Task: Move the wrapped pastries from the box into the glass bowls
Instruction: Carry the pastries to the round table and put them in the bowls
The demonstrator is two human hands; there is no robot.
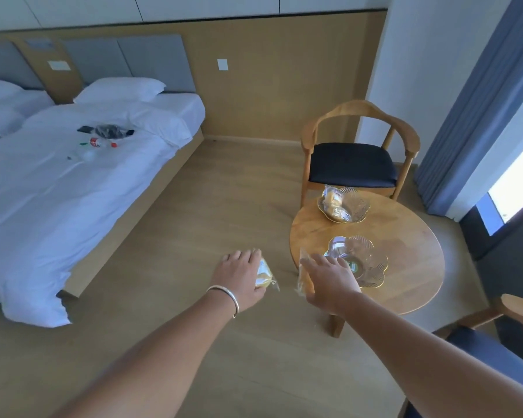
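**Both hands carrying pastries toward table**

Left hand (242, 277) grasps a wrapped pastry (265, 274), over the floor. Right hand (329, 280) grips a second pastry (304, 274) at the round table's (405, 257) edge, just short of the near glass bowl (366, 260). Far bowl (358, 206) beyond it holds wrapped pastries (334, 205).

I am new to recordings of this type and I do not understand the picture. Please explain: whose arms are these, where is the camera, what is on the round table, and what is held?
There is no machine here. One camera sits on a person's head, looking forward and down, so the arms are that person's own. The left hand holds one wrapped pastry; the right hand holds another pastry, near the table edge. On the round wooden table stand two glass bowls. The near bowl holds no pastry yet; the far bowl already holds wrapped pastries. No box is visible.
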